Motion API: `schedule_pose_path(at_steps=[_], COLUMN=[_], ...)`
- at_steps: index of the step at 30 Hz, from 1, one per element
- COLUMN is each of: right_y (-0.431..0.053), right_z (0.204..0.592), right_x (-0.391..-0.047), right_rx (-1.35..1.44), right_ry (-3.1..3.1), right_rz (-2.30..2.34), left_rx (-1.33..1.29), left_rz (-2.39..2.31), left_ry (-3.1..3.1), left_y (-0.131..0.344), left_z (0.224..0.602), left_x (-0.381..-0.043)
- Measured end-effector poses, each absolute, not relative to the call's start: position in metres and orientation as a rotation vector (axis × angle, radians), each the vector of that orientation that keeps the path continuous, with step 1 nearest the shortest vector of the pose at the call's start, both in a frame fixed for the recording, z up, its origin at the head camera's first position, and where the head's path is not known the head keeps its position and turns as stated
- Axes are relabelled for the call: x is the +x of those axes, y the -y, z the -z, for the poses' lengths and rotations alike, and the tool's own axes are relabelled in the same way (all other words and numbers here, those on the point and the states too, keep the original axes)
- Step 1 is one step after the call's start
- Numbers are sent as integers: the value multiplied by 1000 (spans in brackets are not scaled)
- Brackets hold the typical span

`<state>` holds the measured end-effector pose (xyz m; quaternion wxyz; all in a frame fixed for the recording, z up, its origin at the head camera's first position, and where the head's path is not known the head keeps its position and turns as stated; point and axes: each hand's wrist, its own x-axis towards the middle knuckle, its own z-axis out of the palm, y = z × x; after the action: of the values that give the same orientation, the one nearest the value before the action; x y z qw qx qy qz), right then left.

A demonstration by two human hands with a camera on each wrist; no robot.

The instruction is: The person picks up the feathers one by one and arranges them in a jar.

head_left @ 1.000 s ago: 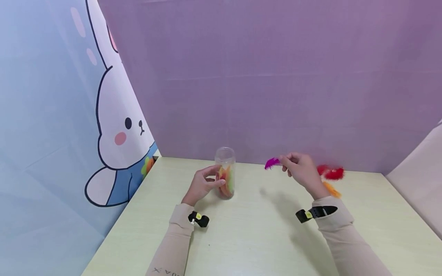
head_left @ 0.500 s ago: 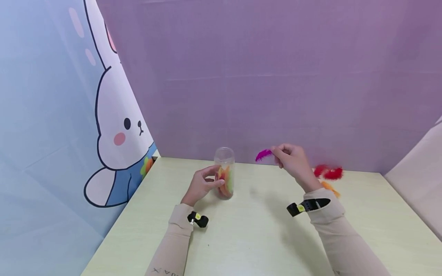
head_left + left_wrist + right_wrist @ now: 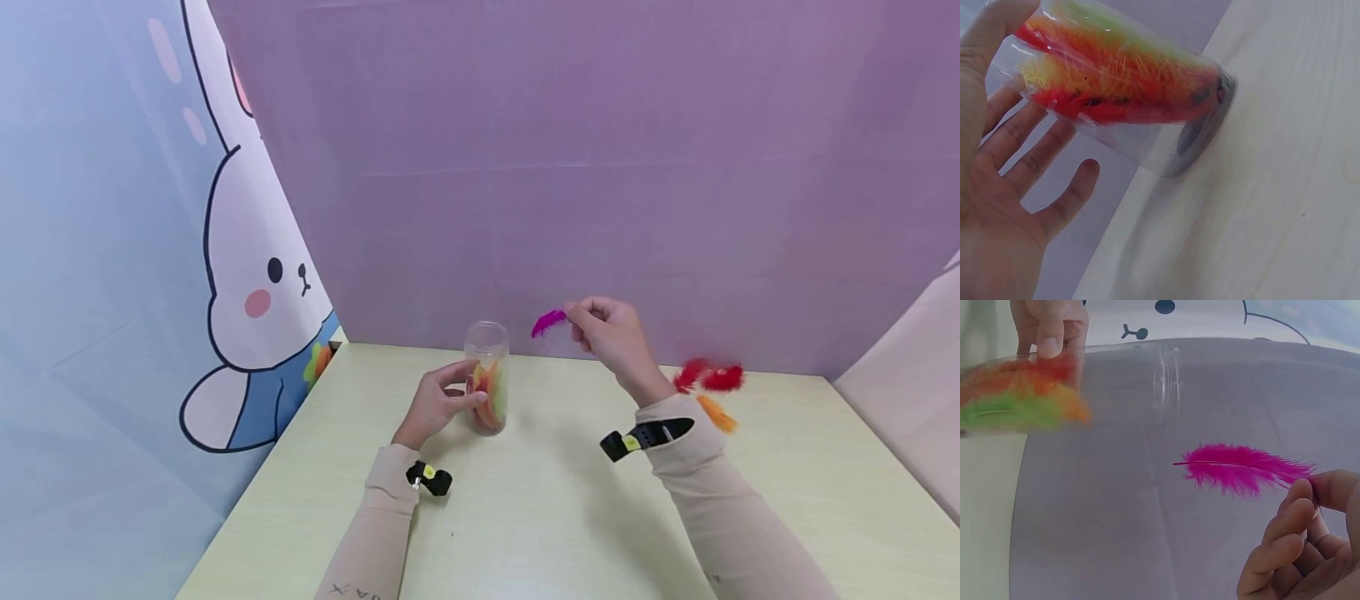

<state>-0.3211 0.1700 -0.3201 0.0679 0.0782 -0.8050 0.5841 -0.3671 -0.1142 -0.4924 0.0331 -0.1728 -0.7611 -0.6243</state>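
Observation:
A clear cylindrical jar [image 3: 488, 340] stands upright on the table, with several red, orange, yellow and green feathers [image 3: 1129, 75] inside. My left hand [image 3: 435, 406] holds it from the left between thumb and fingers; part of the grip is cut off in the left wrist view. In the air right of the jar's mouth, my right hand [image 3: 611, 337] pinches one end of a magenta feather [image 3: 548, 322]. The quill of that feather [image 3: 1235, 465] points left toward the jar, its tip apart from the glass.
Red feathers [image 3: 722, 378] and an orange feather [image 3: 717, 414] lie at the back right of the pale table [image 3: 525, 525]. A purple backdrop [image 3: 600, 167] rises behind the table; a rabbit-print cloth [image 3: 112, 292] hangs at left.
My right hand has moved left and upward, carrying the magenta feather nearer to the jar's mouth. My left hand and the jar have stayed in place.

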Motion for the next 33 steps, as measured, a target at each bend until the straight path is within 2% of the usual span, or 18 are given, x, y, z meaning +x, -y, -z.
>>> schedule_pose_path(at_steps=[17, 33], right_y=[-129, -122], right_z=[317, 315], right_x=[-327, -326], right_rx=[337, 349], right_ry=[2376, 2319], right_rz=[-1791, -1819], left_rx=[-536, -546], left_rz=[1893, 1907], left_ry=[2340, 2360], left_y=[116, 114], left_z=[493, 490], left_x=[-366, -365])
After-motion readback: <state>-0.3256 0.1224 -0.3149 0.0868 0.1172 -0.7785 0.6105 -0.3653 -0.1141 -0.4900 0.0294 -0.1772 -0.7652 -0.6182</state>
